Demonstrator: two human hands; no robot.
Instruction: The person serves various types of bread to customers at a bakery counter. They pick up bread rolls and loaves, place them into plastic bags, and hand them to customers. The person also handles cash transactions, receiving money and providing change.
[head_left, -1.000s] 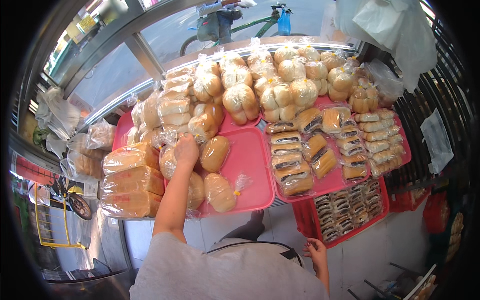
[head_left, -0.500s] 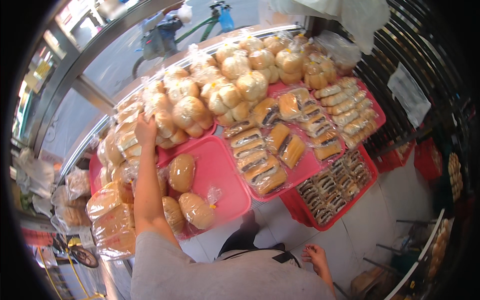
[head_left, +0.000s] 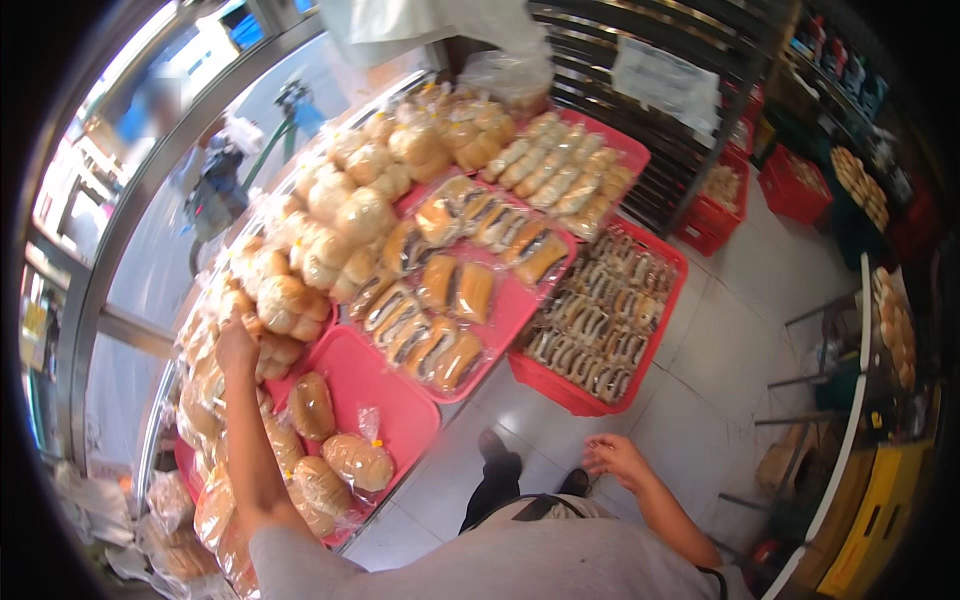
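Observation:
My left hand (head_left: 238, 345) reaches in among clear-bagged bread at the left, its fingers closed on a bagged bread roll (head_left: 233, 304). Which part of the bag it pinches is partly hidden. Beside that hand, toward the middle, sits a cluster of bagged round buns (head_left: 291, 304). A pink tray (head_left: 400, 425) near my left forearm carries several bagged oval loaves (head_left: 357, 462). My right hand (head_left: 617, 460) hangs over the floor in front of me, fingers apart, holding nothing.
Another pink tray (head_left: 500, 338) bears bagged dark-filled pastries; beyond it stands a tray of bagged rolls (head_left: 560, 172). Below, a red crate (head_left: 570, 398) is packed with more pastries. A window frame (head_left: 135, 332) runs along the left. Red baskets (head_left: 795, 190) and racks stand at the right.
The view has turned to the right, so the bread appears shifted left. My left hand stays among the bagged bread. My right hand has moved forward and its fingers have spread.

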